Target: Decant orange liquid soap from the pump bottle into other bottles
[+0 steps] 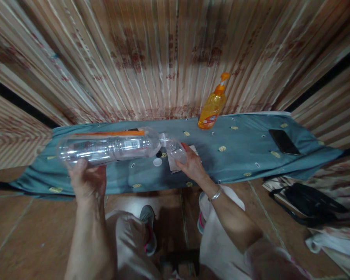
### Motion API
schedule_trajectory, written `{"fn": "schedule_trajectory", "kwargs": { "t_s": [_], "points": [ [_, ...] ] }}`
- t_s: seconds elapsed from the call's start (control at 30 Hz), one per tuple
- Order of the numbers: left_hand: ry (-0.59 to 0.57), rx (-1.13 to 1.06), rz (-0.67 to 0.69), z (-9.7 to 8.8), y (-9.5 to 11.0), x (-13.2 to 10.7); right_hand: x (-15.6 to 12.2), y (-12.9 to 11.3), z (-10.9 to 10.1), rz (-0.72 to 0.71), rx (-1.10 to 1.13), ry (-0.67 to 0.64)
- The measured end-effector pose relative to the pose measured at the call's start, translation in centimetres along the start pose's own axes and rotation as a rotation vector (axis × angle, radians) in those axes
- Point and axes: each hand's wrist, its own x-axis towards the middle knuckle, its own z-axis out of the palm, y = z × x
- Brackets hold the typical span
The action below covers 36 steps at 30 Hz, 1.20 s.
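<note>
My left hand [87,175] is wrapped round the lower part of a large clear plastic bottle [111,148] with an orange strip on its label. The bottle lies almost level in the air, its neck pointing right. Closed round a small clear plastic container [175,148], my right hand [191,163] holds it against the bottle's mouth. Whether any liquid passes between them I cannot tell. Below the necks are a round whitish disc [157,161] and a small dark round piece. A pale cloth or tissue [174,166] lies partly under my right hand.
An orange pump bottle [212,107] stands at the back of the table with the blue-green patterned cover [236,165]. A dark phone [284,141] lies at the right. Pleated curtains hang behind, and a black bag [306,200] is at the lower right.
</note>
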Motion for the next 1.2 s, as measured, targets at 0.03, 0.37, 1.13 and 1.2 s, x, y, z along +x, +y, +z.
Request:
{"fn": "schedule_trajectory", "kwargs": {
  "t_s": [0.03,0.37,1.13,1.2],
  "points": [
    [0.003,-0.002,-0.004,-0.01,-0.02,-0.02,-0.01,-0.01,0.0,-0.002,0.003,0.0],
    [0.021,-0.07,-0.023,-0.68,-0.45,0.11,0.0,-0.25,-0.09,0.001,0.026,0.0],
    [0.005,-0.036,-0.092,0.08,-0.64,-0.15,0.06,-0.4,-0.54,0.061,0.045,-0.025],
    [-0.009,-0.037,-0.078,0.1,-0.61,-0.12,0.01,-0.35,-0.47,0.056,0.04,-0.019]
  ]
}}
